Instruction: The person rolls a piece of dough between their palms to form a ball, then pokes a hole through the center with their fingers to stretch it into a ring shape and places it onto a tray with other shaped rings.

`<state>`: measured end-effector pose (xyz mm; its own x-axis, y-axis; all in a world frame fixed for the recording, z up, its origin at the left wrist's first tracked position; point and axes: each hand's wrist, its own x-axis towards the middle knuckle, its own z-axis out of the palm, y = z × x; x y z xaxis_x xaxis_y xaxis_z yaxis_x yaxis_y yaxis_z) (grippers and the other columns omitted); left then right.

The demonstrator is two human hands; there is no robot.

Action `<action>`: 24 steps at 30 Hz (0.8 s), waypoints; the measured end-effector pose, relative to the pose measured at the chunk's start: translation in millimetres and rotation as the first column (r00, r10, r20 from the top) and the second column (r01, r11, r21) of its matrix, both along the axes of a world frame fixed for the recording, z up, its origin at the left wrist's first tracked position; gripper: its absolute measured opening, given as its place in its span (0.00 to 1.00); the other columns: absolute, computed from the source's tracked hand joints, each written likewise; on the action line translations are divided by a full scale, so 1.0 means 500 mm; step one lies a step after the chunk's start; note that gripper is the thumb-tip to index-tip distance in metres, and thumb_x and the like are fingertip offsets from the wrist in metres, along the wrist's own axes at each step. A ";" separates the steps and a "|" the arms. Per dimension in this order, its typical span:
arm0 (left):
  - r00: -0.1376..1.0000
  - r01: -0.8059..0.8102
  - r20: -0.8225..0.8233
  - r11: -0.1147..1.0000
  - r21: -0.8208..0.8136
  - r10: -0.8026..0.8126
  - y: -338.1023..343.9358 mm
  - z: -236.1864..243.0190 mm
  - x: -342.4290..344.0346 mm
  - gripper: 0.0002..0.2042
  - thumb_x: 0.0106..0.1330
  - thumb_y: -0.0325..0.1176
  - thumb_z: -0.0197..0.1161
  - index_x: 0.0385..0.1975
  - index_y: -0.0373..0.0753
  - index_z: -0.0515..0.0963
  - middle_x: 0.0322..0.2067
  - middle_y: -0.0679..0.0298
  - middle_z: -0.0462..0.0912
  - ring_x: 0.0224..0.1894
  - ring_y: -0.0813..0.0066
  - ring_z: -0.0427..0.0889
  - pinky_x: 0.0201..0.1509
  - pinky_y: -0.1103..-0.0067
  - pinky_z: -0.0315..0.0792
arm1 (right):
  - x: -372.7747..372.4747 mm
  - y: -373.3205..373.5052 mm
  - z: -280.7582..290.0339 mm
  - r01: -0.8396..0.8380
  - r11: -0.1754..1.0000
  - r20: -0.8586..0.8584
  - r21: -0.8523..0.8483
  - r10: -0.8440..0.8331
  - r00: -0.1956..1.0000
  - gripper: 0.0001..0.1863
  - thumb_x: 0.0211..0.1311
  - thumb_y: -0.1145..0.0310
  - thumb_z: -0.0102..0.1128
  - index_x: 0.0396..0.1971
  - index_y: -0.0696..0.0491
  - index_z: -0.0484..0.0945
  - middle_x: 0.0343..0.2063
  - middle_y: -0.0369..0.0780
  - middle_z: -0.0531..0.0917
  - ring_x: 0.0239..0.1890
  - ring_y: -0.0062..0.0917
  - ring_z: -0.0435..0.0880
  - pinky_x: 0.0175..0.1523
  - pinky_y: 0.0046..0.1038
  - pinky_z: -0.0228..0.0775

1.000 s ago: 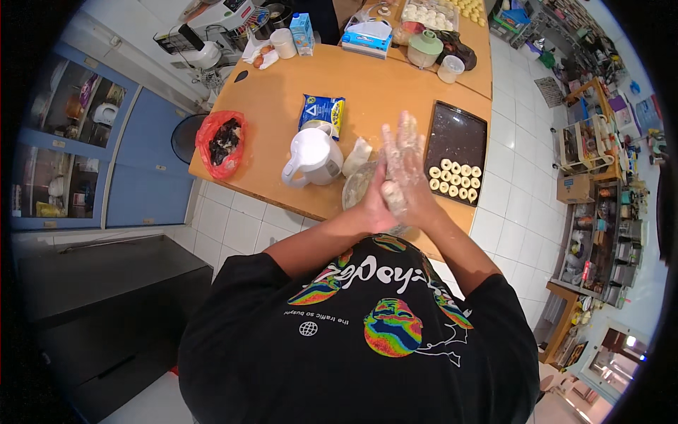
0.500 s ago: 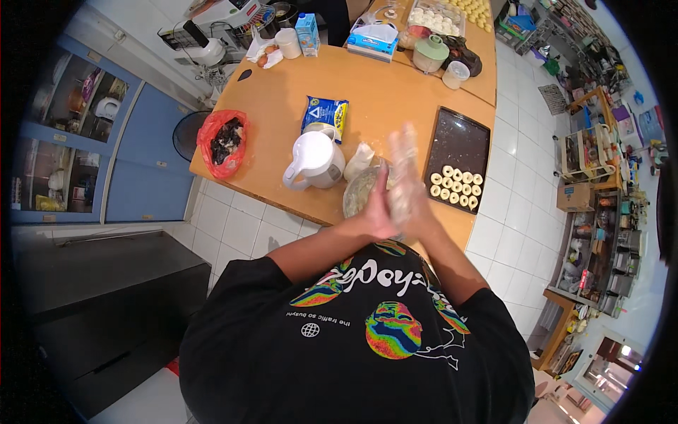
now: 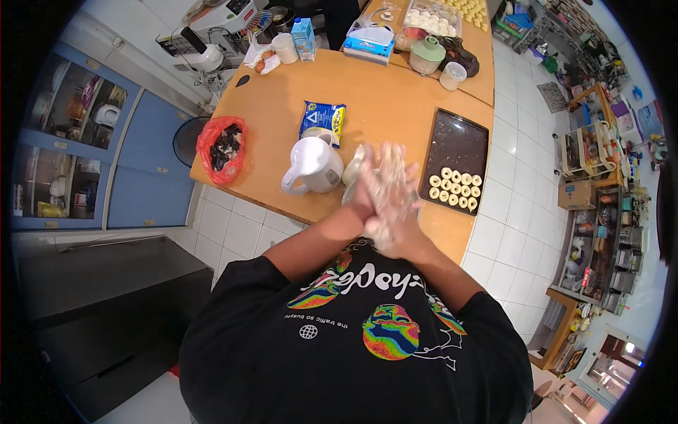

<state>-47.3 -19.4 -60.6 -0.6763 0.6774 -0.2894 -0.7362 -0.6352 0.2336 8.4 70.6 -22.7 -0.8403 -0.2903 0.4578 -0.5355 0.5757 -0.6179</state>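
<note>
My two hands press against each other in front of me, over a bowl (image 3: 347, 196) that they mostly cover. My right hand (image 3: 393, 201) lies across the left, its fingers stretched and spread, with pale sticky dough smeared over the fingers and the back. Partly behind it, my left hand (image 3: 360, 199) has its fingers extended too, slightly blurred by motion. Neither hand grips a separate thing. Left of them stands a white jug (image 3: 316, 164) with a handle. A dark baking tray (image 3: 459, 141) to the right bears several small ring-shaped dough pieces (image 3: 455, 188) at its near end.
A blue and yellow packet (image 3: 323, 120) lies behind the jug. On the table's left edge sits a red plastic bag (image 3: 221, 150) with dark and pale scraps. Farther back are a blue carton (image 3: 304, 39), a tissue box (image 3: 369, 44), a green-lidded container (image 3: 426, 55) and a white tub (image 3: 453, 75).
My right hand has turned from upright on edge to lying across my left hand, its spread fingers reaching leftward. The hands stay together above the bowl.
</note>
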 end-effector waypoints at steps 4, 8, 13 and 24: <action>0.996 0.088 -0.028 0.987 0.134 -0.085 -0.026 0.037 -0.001 0.47 0.58 0.79 0.45 0.73 0.56 0.55 0.65 0.66 0.66 0.65 0.66 0.67 0.70 0.63 0.61 | 0.000 0.043 -0.025 -0.005 0.998 -0.038 0.058 0.007 0.999 0.45 0.70 0.34 0.34 0.75 0.53 0.50 0.73 0.60 0.43 0.75 0.59 0.38 0.73 0.60 0.25; 0.988 0.157 0.024 0.984 -0.084 -0.155 0.033 0.028 0.041 0.46 0.60 0.78 0.45 0.73 0.55 0.56 0.68 0.69 0.64 0.67 0.66 0.65 0.70 0.68 0.61 | -0.032 0.062 -0.048 0.111 0.992 0.131 -0.060 -0.103 0.986 0.45 0.69 0.34 0.34 0.75 0.53 0.49 0.73 0.59 0.44 0.75 0.59 0.38 0.73 0.60 0.26; 1.000 -0.012 -0.025 1.000 -0.006 0.012 -0.004 -0.018 -0.009 0.39 0.64 0.74 0.43 0.73 0.63 0.56 0.71 0.63 0.58 0.69 0.56 0.62 0.69 0.52 0.60 | 0.015 0.025 -0.019 -0.047 0.996 0.011 0.081 0.046 0.999 0.47 0.68 0.33 0.35 0.75 0.54 0.48 0.74 0.60 0.40 0.75 0.59 0.36 0.75 0.55 0.25; 0.853 -0.337 -0.467 0.929 -0.151 0.233 0.032 -0.040 0.047 0.41 0.62 0.76 0.44 0.70 0.59 0.60 0.69 0.66 0.62 0.71 0.59 0.59 0.71 0.50 0.56 | 0.004 0.024 -0.007 -0.040 0.968 -0.113 0.249 0.070 0.991 0.46 0.71 0.33 0.27 0.74 0.57 0.49 0.74 0.58 0.41 0.77 0.51 0.35 0.76 0.51 0.23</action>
